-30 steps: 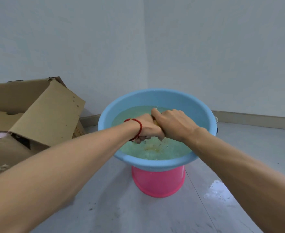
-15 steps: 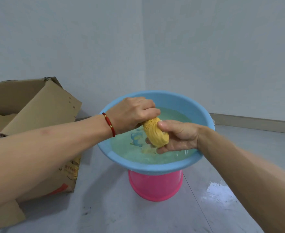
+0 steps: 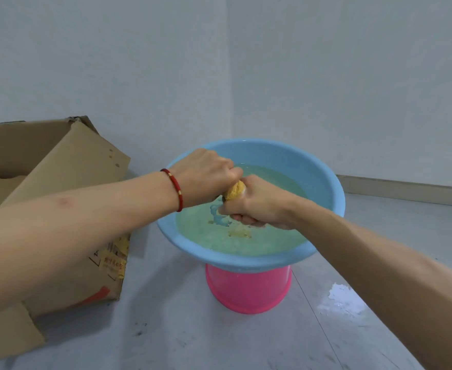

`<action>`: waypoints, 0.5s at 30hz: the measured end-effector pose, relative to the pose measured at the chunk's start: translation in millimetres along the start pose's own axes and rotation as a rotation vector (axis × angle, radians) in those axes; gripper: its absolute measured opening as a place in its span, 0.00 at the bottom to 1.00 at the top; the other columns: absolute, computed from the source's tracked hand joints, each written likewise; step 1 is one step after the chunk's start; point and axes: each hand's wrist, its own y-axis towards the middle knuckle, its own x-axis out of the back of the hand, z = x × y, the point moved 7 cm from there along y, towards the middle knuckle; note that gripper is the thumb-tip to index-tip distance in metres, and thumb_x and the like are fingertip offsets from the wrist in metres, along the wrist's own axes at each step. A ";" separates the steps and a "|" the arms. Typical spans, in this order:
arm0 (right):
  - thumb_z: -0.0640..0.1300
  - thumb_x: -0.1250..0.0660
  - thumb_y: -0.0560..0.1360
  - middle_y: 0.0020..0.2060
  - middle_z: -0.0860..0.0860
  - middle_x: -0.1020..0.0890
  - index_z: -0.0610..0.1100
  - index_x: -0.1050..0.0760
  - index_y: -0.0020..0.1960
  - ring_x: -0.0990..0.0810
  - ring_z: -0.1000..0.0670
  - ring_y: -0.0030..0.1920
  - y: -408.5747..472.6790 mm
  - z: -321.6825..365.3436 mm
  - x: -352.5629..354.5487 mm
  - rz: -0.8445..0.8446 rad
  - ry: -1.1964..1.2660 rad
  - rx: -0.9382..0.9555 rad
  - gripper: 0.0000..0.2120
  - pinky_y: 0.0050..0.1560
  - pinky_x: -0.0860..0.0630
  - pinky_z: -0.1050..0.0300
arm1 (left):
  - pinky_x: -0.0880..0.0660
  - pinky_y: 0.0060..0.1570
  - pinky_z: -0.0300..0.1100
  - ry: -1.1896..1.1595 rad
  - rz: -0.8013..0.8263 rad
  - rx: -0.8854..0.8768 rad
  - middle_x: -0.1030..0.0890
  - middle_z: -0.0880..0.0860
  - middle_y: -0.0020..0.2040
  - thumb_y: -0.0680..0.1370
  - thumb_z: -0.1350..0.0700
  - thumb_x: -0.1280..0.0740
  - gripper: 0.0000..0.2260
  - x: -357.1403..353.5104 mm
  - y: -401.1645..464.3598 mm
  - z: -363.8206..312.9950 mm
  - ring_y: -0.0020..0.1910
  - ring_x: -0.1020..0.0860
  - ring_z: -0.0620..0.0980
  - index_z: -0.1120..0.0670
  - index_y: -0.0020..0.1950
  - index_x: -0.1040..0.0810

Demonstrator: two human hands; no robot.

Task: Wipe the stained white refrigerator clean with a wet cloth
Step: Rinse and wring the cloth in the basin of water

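obstacle: cardboard box (image 3: 59, 198) left | free: floor (image 3: 379, 263) right

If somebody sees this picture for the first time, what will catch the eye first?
First the two hands at the centre: the left hand and right hand both grip a rolled yellow cloth over the water. Under them, a blue basin sits on a pink bucket. At the left stands an open cardboard box.

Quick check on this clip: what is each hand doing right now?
Left hand: closed, gripping one end of the twisted yellow cloth above the round blue plastic basin.
Right hand: closed, gripping the cloth's other end.
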 end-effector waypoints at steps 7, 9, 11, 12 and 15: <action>0.42 0.34 0.73 0.35 0.49 0.26 0.46 0.30 0.49 0.24 0.39 0.38 6.7 -1.1 14.6 -0.398 -0.691 0.117 0.07 0.35 0.31 0.52 | 0.34 0.33 0.45 -0.219 0.255 0.529 0.34 0.50 0.30 0.71 0.62 0.33 0.12 -42.4 1.8 1.7 0.35 0.30 0.57 0.53 0.33 0.34; 0.41 0.35 0.74 0.33 0.49 0.30 0.44 0.34 0.53 0.28 0.38 0.37 7.2 -0.8 16.3 -0.437 -0.827 0.171 0.11 0.35 0.35 0.50 | 0.34 0.32 0.44 -0.340 0.226 0.583 0.32 0.51 0.29 0.69 0.61 0.34 0.12 -47.3 0.8 2.6 0.33 0.28 0.56 0.52 0.31 0.35; 0.39 0.35 0.74 0.32 0.49 0.32 0.44 0.35 0.54 0.29 0.37 0.36 6.0 2.3 17.0 -0.467 -0.932 0.234 0.12 0.32 0.40 0.50 | 0.37 0.28 0.42 -0.421 0.232 0.606 0.30 0.51 0.28 0.69 0.61 0.34 0.11 -49.4 1.8 0.7 0.30 0.29 0.54 0.52 0.31 0.33; 0.39 0.36 0.73 0.32 0.49 0.31 0.44 0.35 0.55 0.30 0.36 0.35 5.7 4.1 17.2 -0.478 -0.974 0.262 0.13 0.30 0.42 0.51 | 0.38 0.27 0.42 -0.460 0.229 0.624 0.30 0.51 0.27 0.68 0.61 0.33 0.11 -50.2 1.5 1.0 0.29 0.30 0.51 0.52 0.30 0.33; 0.38 0.36 0.71 0.33 0.49 0.29 0.45 0.33 0.57 0.30 0.36 0.33 4.3 6.2 21.4 -0.500 -1.076 0.318 0.16 0.28 0.47 0.52 | 0.37 0.25 0.41 -0.610 0.197 0.719 0.27 0.52 0.27 0.67 0.61 0.31 0.09 -52.3 2.3 2.5 0.29 0.28 0.51 0.54 0.30 0.29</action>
